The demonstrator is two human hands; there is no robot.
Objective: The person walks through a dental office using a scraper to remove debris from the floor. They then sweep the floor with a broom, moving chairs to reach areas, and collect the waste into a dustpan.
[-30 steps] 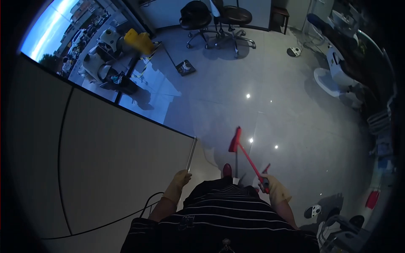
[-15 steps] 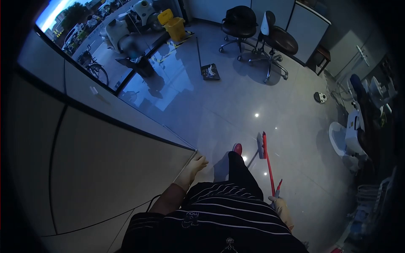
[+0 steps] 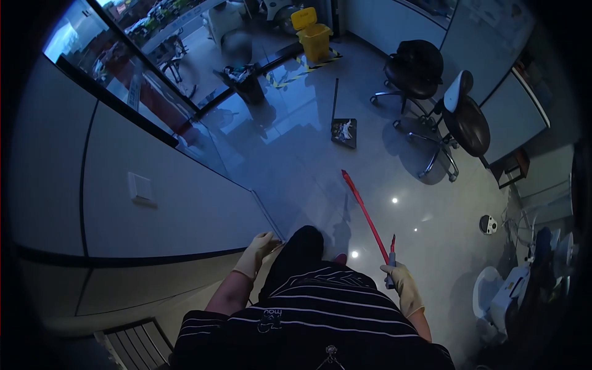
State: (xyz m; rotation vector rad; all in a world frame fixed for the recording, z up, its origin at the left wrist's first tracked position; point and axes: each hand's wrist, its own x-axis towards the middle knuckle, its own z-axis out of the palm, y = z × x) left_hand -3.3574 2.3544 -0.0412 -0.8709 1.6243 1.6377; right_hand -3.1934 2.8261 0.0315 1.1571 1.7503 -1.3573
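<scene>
My right hand (image 3: 404, 288), in a pale glove, is closed round the grey grip of a red long-handled broom (image 3: 368, 216). The handle slants forward and left from my hand, and its narrow red head end is over the tiled floor. A short red-tipped grey part (image 3: 392, 259) sticks up beside the handle at my fingers. My left hand (image 3: 262, 246), also gloved, hangs by my left leg near the end of the low wall. Its fingers are loosely bent, with nothing seen in them.
A long-handled dustpan (image 3: 344, 132) with litter in it stands ahead. Two wheeled stools (image 3: 467, 126) are at the right, a dental-type unit (image 3: 502, 296) nearer. A yellow bin (image 3: 315, 42) and a dark bin (image 3: 248, 85) are by the glass front. A partition wall (image 3: 166, 209) runs along my left.
My view has turned left and moved forward. The broom has swung forward and left, its head now pointing toward the dustpan. My legs have changed places in a step.
</scene>
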